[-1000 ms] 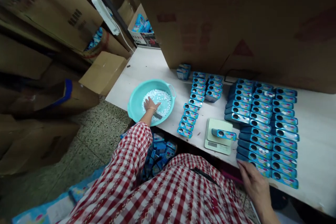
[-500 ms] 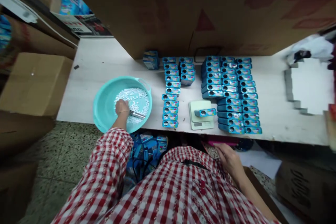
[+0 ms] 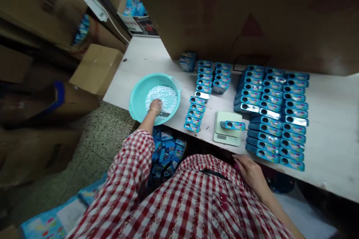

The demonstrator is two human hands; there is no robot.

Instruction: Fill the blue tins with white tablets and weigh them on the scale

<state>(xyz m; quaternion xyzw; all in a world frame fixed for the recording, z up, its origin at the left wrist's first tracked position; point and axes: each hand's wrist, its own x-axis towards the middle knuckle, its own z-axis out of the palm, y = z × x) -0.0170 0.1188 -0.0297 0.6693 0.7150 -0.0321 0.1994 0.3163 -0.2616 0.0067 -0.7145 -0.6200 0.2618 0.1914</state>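
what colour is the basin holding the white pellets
Turquoise basin, seen in the head view; the left hand reaches into it.

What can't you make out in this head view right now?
- Left hand in the teal basin: its fingers cover the handle of the metal scoop.
- Scale: display too small to read.
- Blue tins: label print too small.
- Right hand: at the table edge; its fingertips' contact is unclear.

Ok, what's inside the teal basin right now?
The teal basin holds a heap of small white pieces. The left hand grips a metal scoop in them. Pieces under the hand are hidden.
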